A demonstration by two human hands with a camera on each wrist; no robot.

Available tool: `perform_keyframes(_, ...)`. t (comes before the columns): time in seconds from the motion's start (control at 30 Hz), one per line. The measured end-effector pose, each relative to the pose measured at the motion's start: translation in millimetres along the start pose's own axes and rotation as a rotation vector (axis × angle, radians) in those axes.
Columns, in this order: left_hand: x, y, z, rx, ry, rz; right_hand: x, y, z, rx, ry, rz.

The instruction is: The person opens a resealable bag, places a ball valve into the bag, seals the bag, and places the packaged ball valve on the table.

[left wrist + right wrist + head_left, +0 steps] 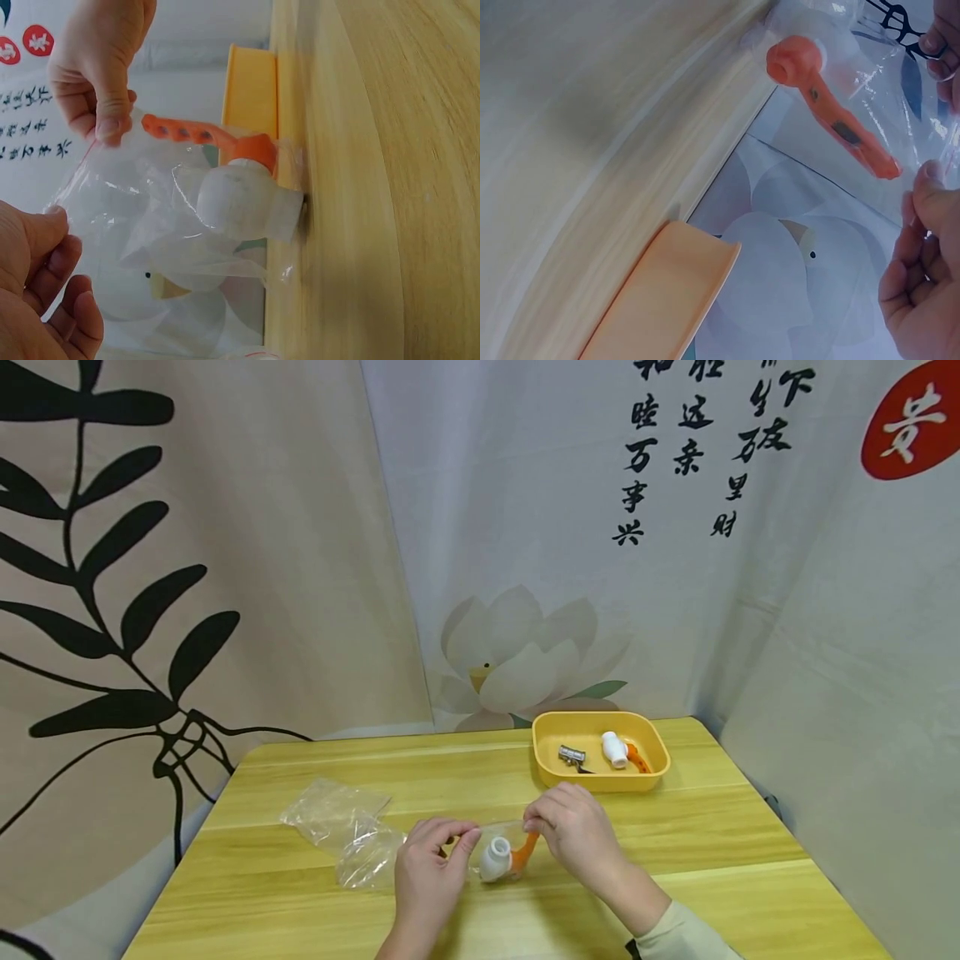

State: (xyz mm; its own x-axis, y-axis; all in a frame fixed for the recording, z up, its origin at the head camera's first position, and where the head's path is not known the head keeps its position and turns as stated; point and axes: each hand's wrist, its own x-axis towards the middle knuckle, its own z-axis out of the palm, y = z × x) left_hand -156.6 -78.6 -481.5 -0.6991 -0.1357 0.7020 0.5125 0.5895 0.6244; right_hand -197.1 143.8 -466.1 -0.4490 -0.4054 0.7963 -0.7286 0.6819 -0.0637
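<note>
A white plastic ball valve point(495, 860) with an orange lever handle point(180, 130) sits inside a clear zip bag point(127, 217), low over the wooden table. My left hand point(433, 870) pinches one upper corner of this bag between thumb and fingers. At the opposite corner, near the tip of the orange handle, my right hand point(576, 831) pinches the bag's top edge. A red zip line runs between the two hands in the left wrist view. From the right wrist, the orange handle point(836, 120) shows through the plastic, slanting toward the right hand's fingertips.
Behind the right hand stands a yellow tray point(600, 783) holding another white valve point(615, 750) with an orange handle and a small metal fitting point(572, 754). Crumpled clear plastic bags point(341, 831) lie left of the left hand. A printed curtain point(525, 527) hangs behind the table point(712, 860).
</note>
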Motion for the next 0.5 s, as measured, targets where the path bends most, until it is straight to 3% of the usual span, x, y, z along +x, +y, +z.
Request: perform_keyframes(0.5,-1.5,-2.6,0.1,0.008,0.005,0.010,-4.2,4.3,-3.4,-0.012,0.001,0.016)
